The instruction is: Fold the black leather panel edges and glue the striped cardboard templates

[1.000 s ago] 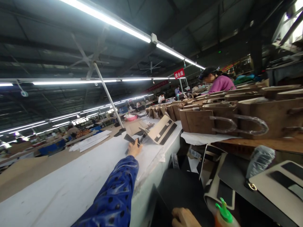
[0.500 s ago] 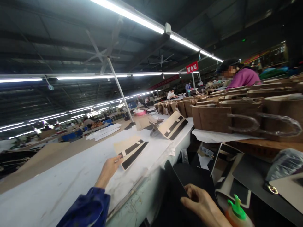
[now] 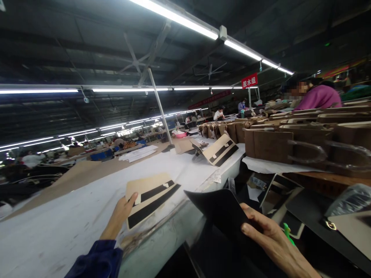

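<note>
My left hand (image 3: 120, 212) is closed on the left edge of a beige panel (image 3: 153, 177) with two black strips, low over the white-covered table. Its thumb lies on top of the panel near a small white tab. In my right hand (image 3: 266, 231) is a black sheet (image 3: 217, 208), gripped at its right edge between thumb and fingers. The sheet is bent and held past the table's front edge, its left corner near the tabletop. A second beige panel (image 3: 222, 150) with black strips stands tilted farther along the table.
Brown bags (image 3: 268, 148) with plastic-wrapped handles stand in rows at the right. Below them lie dark panels and a partly hidden bottle with a green cap (image 3: 287, 233). White sheets (image 3: 139, 153) lie across the table. A person in purple (image 3: 319, 97) bends over work behind the bags.
My left hand has drawn the beige panel left and nearer to me. My right hand has raised the black sheet, and more of its face shows. The view has shifted left.
</note>
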The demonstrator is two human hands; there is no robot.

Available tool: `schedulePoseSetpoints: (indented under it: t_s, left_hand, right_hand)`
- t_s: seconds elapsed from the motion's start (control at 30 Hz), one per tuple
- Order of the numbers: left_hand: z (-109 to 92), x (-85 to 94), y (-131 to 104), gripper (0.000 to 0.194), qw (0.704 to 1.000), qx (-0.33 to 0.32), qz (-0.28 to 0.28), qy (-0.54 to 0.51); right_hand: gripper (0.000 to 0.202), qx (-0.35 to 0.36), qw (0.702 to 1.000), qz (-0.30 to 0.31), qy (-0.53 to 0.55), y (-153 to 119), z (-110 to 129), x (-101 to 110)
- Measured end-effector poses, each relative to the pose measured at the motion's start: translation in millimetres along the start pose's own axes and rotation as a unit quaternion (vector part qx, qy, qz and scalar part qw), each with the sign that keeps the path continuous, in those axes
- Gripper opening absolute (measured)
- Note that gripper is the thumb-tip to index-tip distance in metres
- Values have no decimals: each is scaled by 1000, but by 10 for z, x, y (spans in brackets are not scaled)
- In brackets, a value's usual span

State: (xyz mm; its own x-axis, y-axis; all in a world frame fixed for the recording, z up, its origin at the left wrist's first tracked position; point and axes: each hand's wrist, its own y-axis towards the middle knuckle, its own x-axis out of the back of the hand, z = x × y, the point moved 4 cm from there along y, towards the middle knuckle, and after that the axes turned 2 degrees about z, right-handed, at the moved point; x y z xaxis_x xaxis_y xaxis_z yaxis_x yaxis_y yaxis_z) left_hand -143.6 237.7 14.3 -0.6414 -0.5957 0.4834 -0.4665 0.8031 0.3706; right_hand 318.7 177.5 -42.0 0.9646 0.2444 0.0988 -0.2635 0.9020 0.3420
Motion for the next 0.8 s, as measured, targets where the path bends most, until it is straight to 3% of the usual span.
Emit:
schedulePoseSetpoints:
  t_s: [0.1, 0.2, 0.33, 0.47, 0.53, 0.6, 0.7, 0.73, 0.8]
  left_hand:
    - [-211, -22, -18, 31, 1000, -15, 14, 18]
    - [-484, 9, -215, 44, 998, -50, 17, 28]
    - [-856, 148, -733, 64, 996, -82, 20, 25]
    - [-1079, 255, -1361, 63, 995, -94, -2, 13]
    - [-1121, 180, -1659, 58, 995, -89, 36, -20]
    - [-1139, 13, -1940, 54, 987, -66, 119, -79]
    - [-1148, -276, -2312, 52, 941, 21, 258, -219]
    - [-1147, -346, -2408, 53, 922, 52, 284, -257]
    - [-1126, -413, -2529, 58, 907, 98, 283, -295]
  right_hand:
    - [35, 12, 1000, 8, -28, -80, 203, -40]
    - [36, 36, 996, 1, -85, -184, 423, -87]
    - [41, 130, 981, 4, -141, -339, 703, -215]
    - [25, 218, 960, -3, -177, -484, 875, -359]
    - [13, 264, 945, 3, -192, -525, 931, -439]
    - [11, 302, 929, 23, -213, -535, 967, -531]
    - [13, 325, 903, 18, -281, -503, 977, -638]
    - [13, 333, 892, 11, -306, -492, 976, -665]
    - [14, 353, 869, -10, -346, -483, 974, -700]
